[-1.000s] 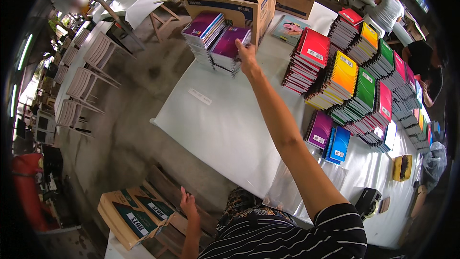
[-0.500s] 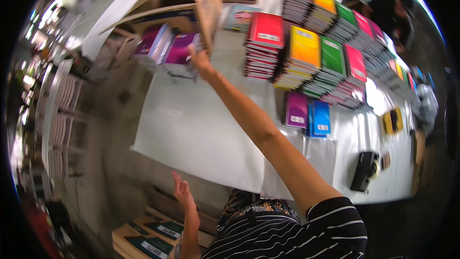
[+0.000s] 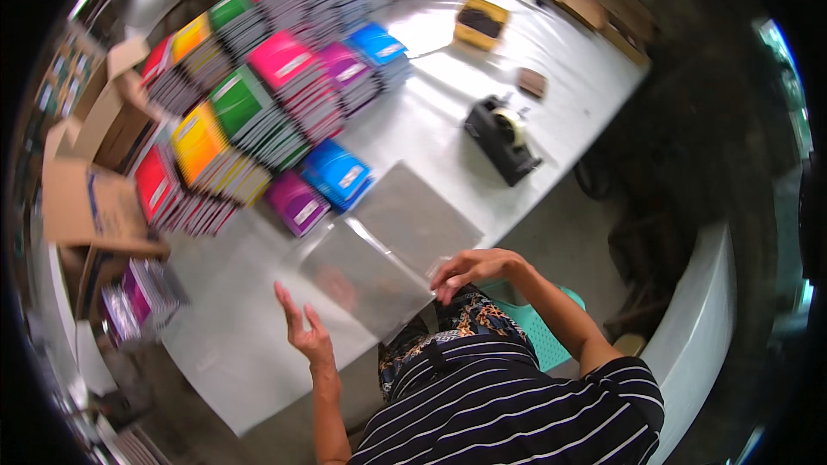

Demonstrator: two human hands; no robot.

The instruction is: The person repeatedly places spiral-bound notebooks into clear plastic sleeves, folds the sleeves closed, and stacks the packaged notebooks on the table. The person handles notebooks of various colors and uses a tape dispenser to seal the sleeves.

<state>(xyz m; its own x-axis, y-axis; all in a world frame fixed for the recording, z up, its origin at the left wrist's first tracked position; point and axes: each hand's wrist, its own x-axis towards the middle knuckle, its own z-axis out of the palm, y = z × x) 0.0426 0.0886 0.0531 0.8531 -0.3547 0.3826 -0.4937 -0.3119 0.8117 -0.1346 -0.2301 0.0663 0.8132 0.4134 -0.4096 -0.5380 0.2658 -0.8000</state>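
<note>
A stack of clear plastic sleeves [image 3: 392,241] lies flat on the white table [image 3: 431,120], close to the near edge. My right hand [image 3: 472,271] is curled over the sleeves' near right corner, with its fingertips pinching the edge of the top sleeve. My left hand [image 3: 303,334] hovers open just left of the sleeves, palm turned inward and fingers spread, holding nothing. Purple [image 3: 297,201] and blue [image 3: 340,174] notebooks lie just beyond the sleeves.
Rows of stacked notebooks in red, yellow, green, pink and blue [image 3: 250,112] fill the far left of the table. A black tape dispenser [image 3: 504,139], a yellow tray [image 3: 481,21] and open cardboard boxes [image 3: 86,198] stand around. Wrapped purple notebooks [image 3: 142,293] lie at the left.
My right arm has pulled back from the purple stacks by the cardboard box to the clear sleeves near me. My left hand has risen over the table. The view has swung round.
</note>
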